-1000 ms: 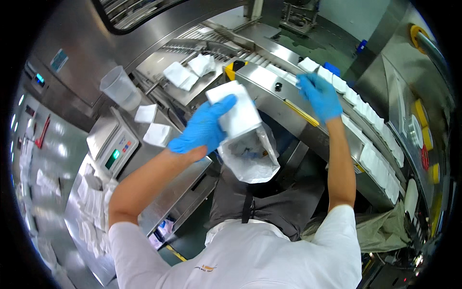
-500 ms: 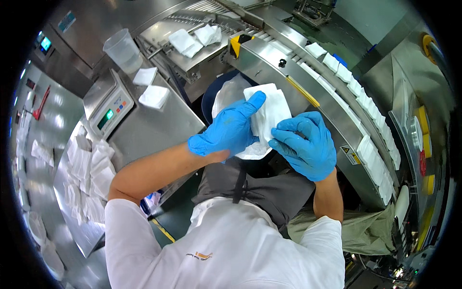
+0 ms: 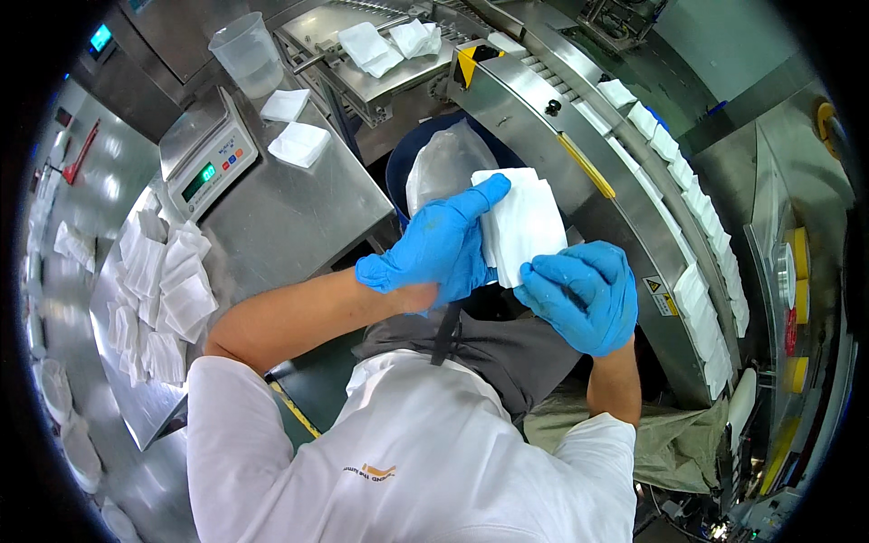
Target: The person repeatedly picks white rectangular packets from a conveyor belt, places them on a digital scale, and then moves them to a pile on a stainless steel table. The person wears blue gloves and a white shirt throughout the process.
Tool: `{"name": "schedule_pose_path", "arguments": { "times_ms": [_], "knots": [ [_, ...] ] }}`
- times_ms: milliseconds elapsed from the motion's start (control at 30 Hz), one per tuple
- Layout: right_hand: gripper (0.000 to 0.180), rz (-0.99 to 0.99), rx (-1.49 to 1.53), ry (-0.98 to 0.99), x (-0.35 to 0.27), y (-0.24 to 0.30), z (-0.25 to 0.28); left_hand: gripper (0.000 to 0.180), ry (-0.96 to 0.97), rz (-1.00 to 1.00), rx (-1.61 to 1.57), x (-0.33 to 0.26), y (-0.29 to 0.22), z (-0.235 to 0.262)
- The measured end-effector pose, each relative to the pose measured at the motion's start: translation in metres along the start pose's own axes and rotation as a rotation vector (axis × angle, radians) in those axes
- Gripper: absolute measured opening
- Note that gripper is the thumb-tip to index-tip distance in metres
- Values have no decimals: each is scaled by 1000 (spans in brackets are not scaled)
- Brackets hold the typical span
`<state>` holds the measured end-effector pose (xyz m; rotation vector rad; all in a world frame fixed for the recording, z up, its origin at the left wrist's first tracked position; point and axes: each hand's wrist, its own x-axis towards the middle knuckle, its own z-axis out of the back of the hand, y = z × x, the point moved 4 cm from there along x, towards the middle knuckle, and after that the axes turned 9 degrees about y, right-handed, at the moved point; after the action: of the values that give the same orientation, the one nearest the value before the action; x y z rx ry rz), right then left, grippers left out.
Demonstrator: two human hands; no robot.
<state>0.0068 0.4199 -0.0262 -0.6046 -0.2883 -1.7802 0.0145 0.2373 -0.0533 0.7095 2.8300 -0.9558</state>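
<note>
Both my hands wear blue gloves and hold a stack of folded white wipes (image 3: pixel 523 217) in front of my lap. My left hand (image 3: pixel 434 244) is closed round the stack's left side, its thumb lying on the top face. With thumb and fingertips, my right hand (image 3: pixel 584 294) pinches the lower right corner. Behind the stack, a translucent plastic bag (image 3: pixel 445 163) lines a dark blue bin (image 3: pixel 398 172).
At left, a digital scale (image 3: pixel 204 172) and a clear plastic jug (image 3: pixel 246 56) stand on a steel table (image 3: pixel 299 213), near two white folded pads (image 3: pixel 299 145). Loose white wipes (image 3: pixel 163 290) lie heaped further left. A curved conveyor (image 3: pixel 579 136) carrying rows of white pads runs along the right.
The stack has turned and moved slightly right and down, its layers squarer. My right hand has shifted a little down with its corner. The view has tilted slightly.
</note>
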Motion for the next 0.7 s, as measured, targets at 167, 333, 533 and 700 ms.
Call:
{"name": "schedule_pose_path", "arguments": {
  "times_ms": [167, 333, 533, 700],
  "knots": [
    [36, -38, 44, -53, -1, 8, 4, 56, 4, -40, 23, -5, -2, 1],
    [53, -769, 1314, -438, -9, -7, -53, 60, 117, -336, 73, -21, -9, 16],
    [31, -1054, 1658, -280, 58, 30, -110, 63, 7, -699, 206, -57, -25, 44],
    [25, -910, 1614, -150, 119, 47, -141, 62, -65, -843, 60, -107, -57, 70]
  ]
}}
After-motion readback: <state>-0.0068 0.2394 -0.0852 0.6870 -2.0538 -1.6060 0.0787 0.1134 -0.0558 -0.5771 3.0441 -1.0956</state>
